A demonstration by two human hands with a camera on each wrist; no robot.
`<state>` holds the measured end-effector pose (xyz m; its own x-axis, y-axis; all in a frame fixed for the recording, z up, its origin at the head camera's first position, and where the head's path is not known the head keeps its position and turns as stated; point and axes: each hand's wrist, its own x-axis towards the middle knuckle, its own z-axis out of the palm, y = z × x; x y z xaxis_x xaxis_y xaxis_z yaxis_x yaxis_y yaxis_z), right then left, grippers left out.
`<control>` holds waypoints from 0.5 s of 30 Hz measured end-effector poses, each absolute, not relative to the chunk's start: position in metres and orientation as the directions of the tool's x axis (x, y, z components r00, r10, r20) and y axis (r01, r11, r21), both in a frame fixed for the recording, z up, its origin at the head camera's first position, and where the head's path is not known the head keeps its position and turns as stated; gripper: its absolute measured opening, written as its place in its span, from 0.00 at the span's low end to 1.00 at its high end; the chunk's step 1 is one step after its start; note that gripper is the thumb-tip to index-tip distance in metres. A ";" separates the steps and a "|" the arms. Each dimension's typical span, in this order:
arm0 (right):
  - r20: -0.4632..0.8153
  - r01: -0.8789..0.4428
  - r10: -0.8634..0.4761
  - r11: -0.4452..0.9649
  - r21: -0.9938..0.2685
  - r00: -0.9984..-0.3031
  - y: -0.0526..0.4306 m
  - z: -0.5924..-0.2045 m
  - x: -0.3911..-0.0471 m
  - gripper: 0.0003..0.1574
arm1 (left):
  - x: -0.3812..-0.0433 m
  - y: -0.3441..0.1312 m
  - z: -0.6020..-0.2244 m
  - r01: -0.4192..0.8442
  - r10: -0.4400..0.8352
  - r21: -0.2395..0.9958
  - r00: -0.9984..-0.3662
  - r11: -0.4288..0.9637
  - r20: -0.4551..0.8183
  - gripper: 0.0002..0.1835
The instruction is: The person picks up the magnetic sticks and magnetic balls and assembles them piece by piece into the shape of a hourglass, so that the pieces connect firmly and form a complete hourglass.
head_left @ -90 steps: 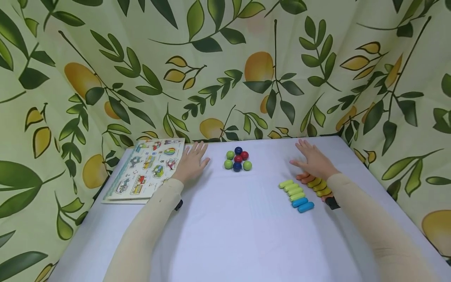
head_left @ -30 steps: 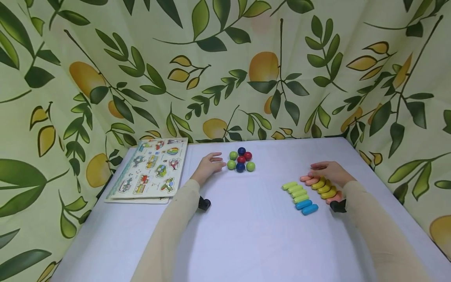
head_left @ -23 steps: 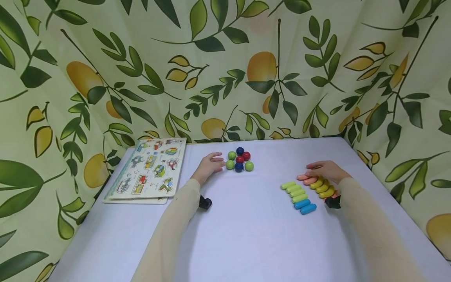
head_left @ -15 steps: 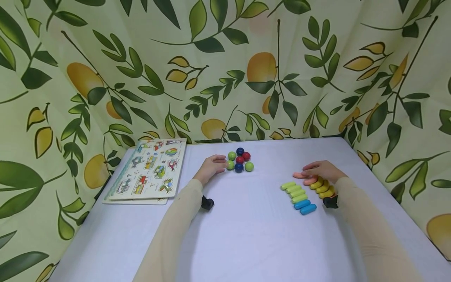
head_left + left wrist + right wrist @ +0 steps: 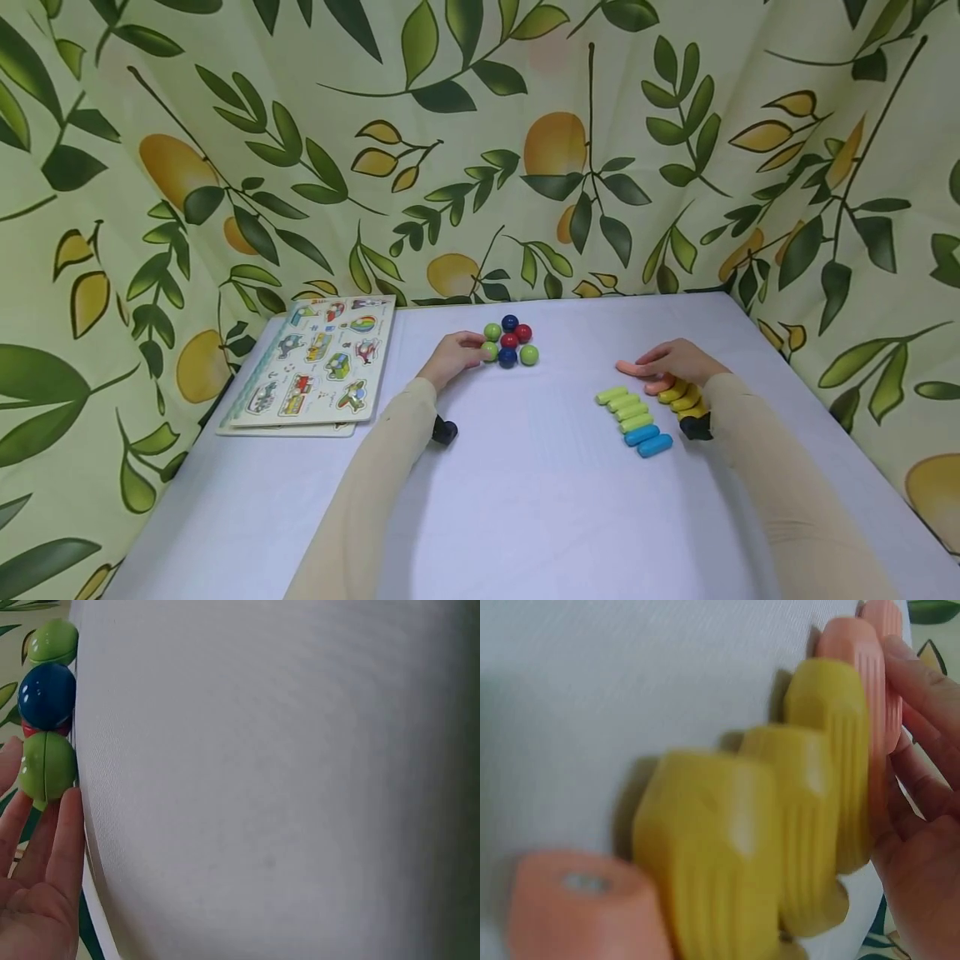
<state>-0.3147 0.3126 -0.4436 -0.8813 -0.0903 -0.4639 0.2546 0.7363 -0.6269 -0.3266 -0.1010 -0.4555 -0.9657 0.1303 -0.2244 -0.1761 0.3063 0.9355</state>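
In the head view, my right hand (image 5: 678,361) pinches a pink ridged stick (image 5: 627,367), whose end sticks out left past the fingertips. Its fingers curve round the same stick in the right wrist view. Just below lies a second pink stick (image 5: 850,637), followed by a row of yellow ridged sticks (image 5: 705,825). My left hand (image 5: 452,358) reaches a green ball (image 5: 490,352) with fingertips right at its left side; the fingers look straight in the left wrist view, and a groove runs over the ball (image 5: 49,765). Beside it sit a dark blue ball (image 5: 507,357) and red balls (image 5: 509,341).
Light green sticks (image 5: 622,403) and blue sticks (image 5: 655,445) lie left of the right forearm. Picture boards (image 5: 322,367) are stacked at the left on the white table (image 5: 540,500). A leaf-patterned cloth (image 5: 480,150) closes off the back and sides.
Both hands have come down from lying flat and spread. The left hand has moved right to the green ball; the right has slid one pink stick leftward, away from its row.
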 end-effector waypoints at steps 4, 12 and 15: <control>-0.460 0.240 -0.092 0.754 -0.612 -0.883 0.306 -0.440 -0.314 0.43 | -0.330 -0.096 -0.457 -0.160 0.129 0.925 -0.968 0.346 -0.216 0.22; -0.473 0.234 -0.088 0.782 -0.578 -0.876 0.291 -0.433 -0.317 0.40 | -0.331 -0.094 -0.452 -0.134 0.131 0.866 -0.966 0.481 -0.222 0.19; -0.468 0.231 -0.082 0.787 -0.572 -0.880 0.288 -0.434 -0.320 0.36 | -0.330 -0.095 -0.449 -0.163 0.107 0.848 -0.963 0.504 -0.249 0.19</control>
<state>-0.3195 0.2876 -0.4337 -0.8799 -0.0822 -0.4679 0.2309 0.7869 -0.5723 -0.3303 -0.0954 -0.4491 -0.9626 0.1074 -0.2487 -0.1629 0.5039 0.8482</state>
